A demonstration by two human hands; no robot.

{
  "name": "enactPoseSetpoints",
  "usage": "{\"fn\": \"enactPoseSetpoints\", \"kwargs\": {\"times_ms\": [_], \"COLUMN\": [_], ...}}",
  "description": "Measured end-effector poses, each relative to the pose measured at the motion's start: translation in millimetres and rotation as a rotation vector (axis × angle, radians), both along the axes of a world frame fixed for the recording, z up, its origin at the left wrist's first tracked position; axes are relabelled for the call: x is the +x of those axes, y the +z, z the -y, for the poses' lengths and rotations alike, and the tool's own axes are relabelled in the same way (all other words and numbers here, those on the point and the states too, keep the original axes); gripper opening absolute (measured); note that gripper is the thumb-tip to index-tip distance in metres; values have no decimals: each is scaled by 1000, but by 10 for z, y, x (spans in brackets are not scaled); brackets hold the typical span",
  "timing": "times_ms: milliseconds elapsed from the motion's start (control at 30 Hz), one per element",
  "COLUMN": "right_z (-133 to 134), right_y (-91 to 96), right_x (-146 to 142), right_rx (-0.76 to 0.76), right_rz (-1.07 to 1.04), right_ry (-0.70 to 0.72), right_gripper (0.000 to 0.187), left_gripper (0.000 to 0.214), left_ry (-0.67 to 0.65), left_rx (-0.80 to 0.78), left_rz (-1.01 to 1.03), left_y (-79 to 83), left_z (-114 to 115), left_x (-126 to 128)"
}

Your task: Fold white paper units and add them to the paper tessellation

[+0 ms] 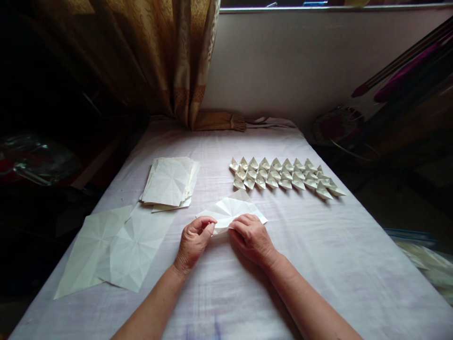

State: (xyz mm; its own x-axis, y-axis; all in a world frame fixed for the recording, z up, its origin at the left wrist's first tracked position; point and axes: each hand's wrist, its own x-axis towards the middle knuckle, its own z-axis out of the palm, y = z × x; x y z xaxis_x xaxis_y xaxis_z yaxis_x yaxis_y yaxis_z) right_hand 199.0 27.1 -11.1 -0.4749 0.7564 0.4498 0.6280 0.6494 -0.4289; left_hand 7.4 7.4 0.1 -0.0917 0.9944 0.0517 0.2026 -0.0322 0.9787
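A creased white sheet of paper (230, 208) is between my hands at the middle of the table, partly folded and lifted at its near edge. My left hand (196, 238) pinches its near left edge between thumb and fingertips. On the right, my right hand (252, 236) grips the near edge with curled fingers; its thumb is mostly hidden. Radiating fold lines cross the paper. Beyond it, to the right, stand rows of small pointed folded-paper pieces (279, 174). Behind my left hand lies a stack of creased paper sheets (168, 182).
Loose creased sheets (132, 250) overlap at the table's left side. A pale cloth (318, 274) covers the table. A gold curtain (184, 61) hangs down to the far edge, by a white wall (283, 66). Plastic-wrapped things (430, 264) lie low at the right.
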Motion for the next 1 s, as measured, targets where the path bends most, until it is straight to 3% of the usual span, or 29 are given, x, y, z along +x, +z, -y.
{"fn": "enactPoseSetpoints", "kwargs": {"times_ms": [167, 300, 400, 467, 633, 833, 1000], "right_z": [1, 7, 7, 5, 9, 13, -56], "right_y": [1, 2, -1, -6, -16, 11, 14], "right_x": [-6, -10, -10, -6, -4, -6, 237], "right_rx": [-16, -14, -12, -19, -35, 9, 48], "right_rz": [-7, -7, -12, -17, -9, 0, 27], "right_ry": [-1, -7, -9, -9, -5, -13, -27], "right_gripper": [18, 18, 17, 17, 17, 16, 16], "left_gripper": [25, 30, 19, 10, 13, 21, 24], "left_ry": [53, -105, -202, -185, -107, -75, -77], "left_rx": [-3, 80, 225, 321, 418, 324, 174], "left_rz": [20, -72, -235, -294, -296, -375, -408], "left_y": [48, 103, 90, 67, 53, 74, 43], "left_z": [-18, 3, 19, 20, 4, 16, 68], "left_x": [-81, -136, -126, -108, -99, -116, -202]}}
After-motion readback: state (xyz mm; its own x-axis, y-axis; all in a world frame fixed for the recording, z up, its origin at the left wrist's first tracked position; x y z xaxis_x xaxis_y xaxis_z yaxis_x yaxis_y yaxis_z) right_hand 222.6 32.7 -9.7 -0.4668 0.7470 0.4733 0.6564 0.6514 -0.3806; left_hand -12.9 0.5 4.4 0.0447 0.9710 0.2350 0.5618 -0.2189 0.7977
